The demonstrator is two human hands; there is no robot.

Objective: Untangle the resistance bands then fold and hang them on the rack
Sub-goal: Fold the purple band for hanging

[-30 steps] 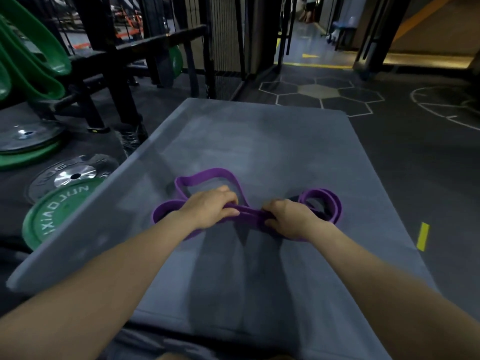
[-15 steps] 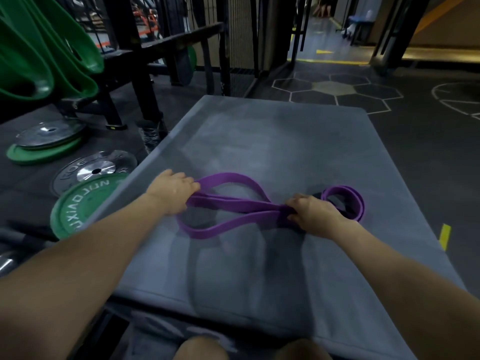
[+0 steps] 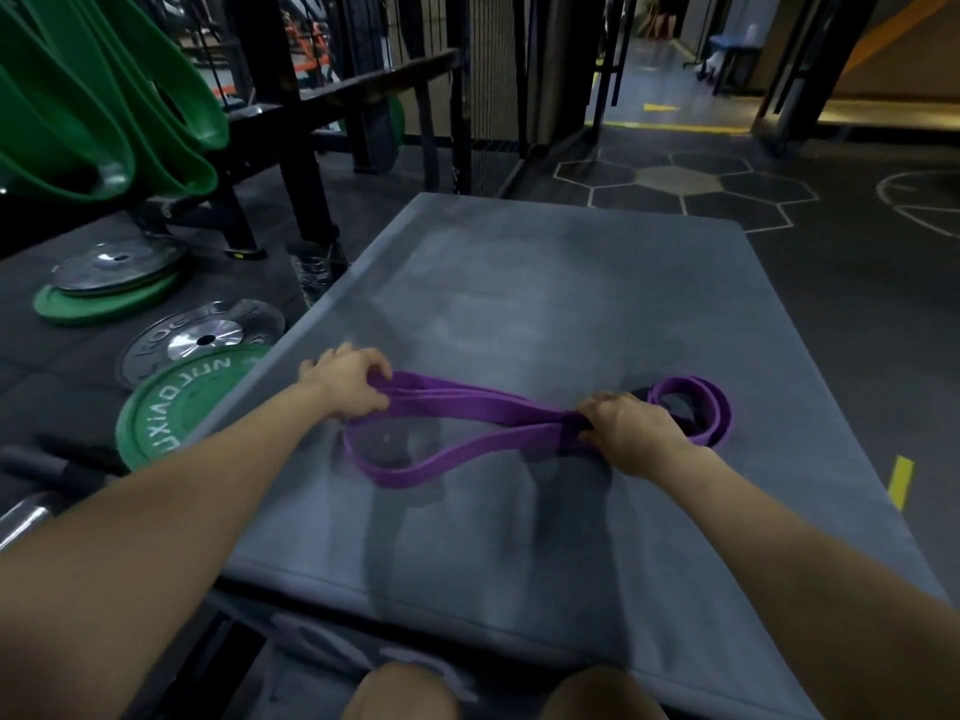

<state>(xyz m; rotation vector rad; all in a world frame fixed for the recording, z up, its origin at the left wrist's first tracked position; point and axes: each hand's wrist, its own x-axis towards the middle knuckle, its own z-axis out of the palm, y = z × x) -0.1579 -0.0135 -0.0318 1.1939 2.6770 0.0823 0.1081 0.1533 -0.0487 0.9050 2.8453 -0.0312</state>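
A flat purple resistance band, matte rubber with a soft ribbon-like width, lies on a grey padded mat whose surface looks lightly scuffed and chalky. The left hand has its fingers curled round the band's left end, gripping several layers together. The right hand pinches the strands where they gather, thumb and fingers closed on them. Between the hands the upper strands run nearly straight and taut, while one strand sags toward the person in a rounded loop resting on the mat. Beyond the right hand a small coil of the band sits in an oval (two layers, it seems). Left of the mat, round green and steel weight plates lie flat on the dark rubber floor, and glossy green bands hang from a black metal rack. Compared with half a second ago, the upper strands are pulled straighter and closer together, and the left hand sits slightly further left.
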